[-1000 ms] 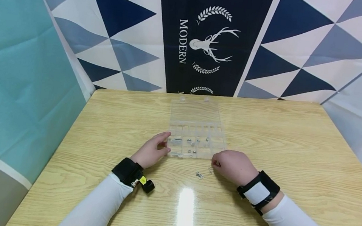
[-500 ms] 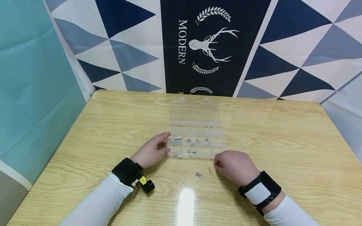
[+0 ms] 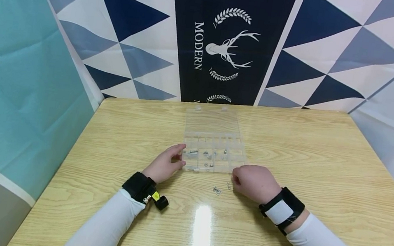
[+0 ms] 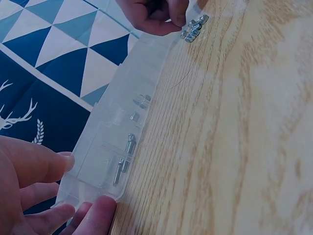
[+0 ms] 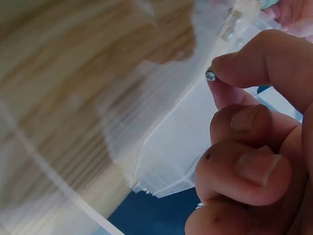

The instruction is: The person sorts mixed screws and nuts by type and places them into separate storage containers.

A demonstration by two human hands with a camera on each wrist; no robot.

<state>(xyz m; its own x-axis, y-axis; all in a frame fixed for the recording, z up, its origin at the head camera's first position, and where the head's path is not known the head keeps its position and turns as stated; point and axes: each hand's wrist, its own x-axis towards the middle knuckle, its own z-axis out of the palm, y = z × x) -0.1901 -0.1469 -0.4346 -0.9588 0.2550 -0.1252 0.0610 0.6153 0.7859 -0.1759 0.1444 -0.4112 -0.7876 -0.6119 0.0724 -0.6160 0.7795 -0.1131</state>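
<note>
A clear plastic compartment box (image 3: pixel 220 167) lies on the table with its lid laid back. My left hand (image 3: pixel 164 163) holds the box's left end, fingers and thumb on either side of it. Inside, bolts (image 4: pixel 129 145) and small nuts (image 4: pixel 134 116) sit in some compartments. By the box's front right corner, my right hand (image 3: pixel 254 182) pinches a small shiny metal piece (image 5: pixel 210 75) between thumb and forefinger; its exact kind is too small to tell. Several loose small metal pieces (image 3: pixel 217 191) lie on the table in front of the box, left of the right hand.
The wooden table (image 3: pixel 291 143) reaches back to a patterned cloth (image 3: pixel 146 50) hanging behind it. The transparent lid (image 3: pixel 212 121) lies flat behind the compartments. A teal cloth (image 3: pixel 32 68) hangs at the left side. Both wrists wear black straps (image 3: pixel 284 209).
My right hand has shifted slightly right and then a little back to the left beside the box's corner. The left hand and the box have stayed put.
</note>
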